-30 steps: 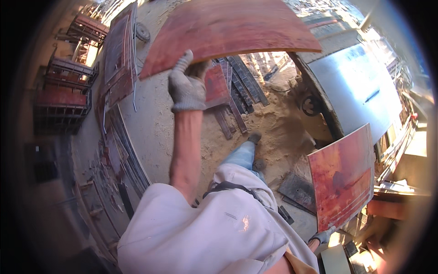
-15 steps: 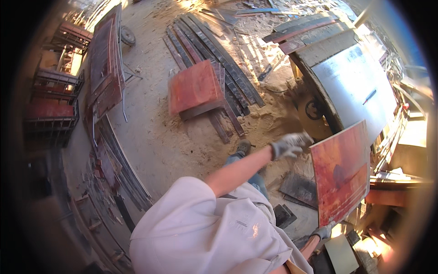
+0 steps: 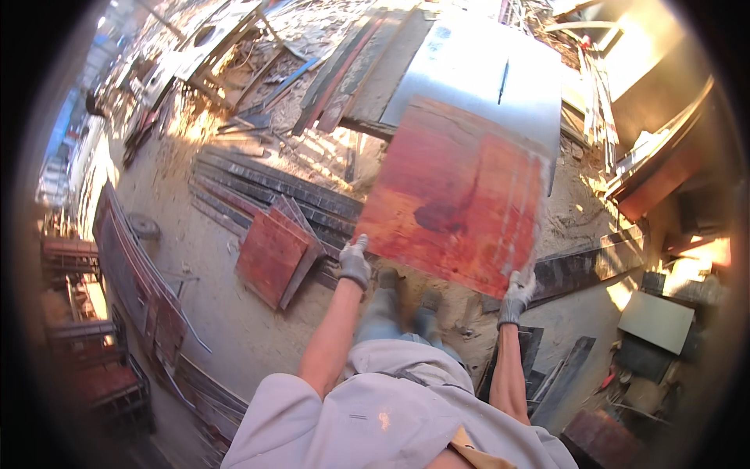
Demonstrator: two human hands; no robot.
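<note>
A reddish-orange plywood panel (image 3: 453, 195) with a dark stain is held up in front of me by its near corners. My left hand (image 3: 355, 264), in a grey-white work glove, is closed on the near left corner. My right hand (image 3: 516, 295), gloved alike, is closed on the near right corner. The panel's far part overlaps a bench with a shiny metal top (image 3: 476, 62) and hides part of it; I cannot tell whether they touch. A thin dark tool (image 3: 504, 82) lies on that metal surface.
Left of my hands, a small stack of red boards (image 3: 273, 258) lies beside long dark planks (image 3: 273, 187). Farther left stands a cart with leaning panels (image 3: 129, 266). Dark offcuts (image 3: 558, 375) and a pale square board (image 3: 656, 320) are at the right. Sawdust covers the ground.
My left hand has come from free of the panel to a grip on its corner. The panel has gone from my right side to in front of me. The view has turned right.
</note>
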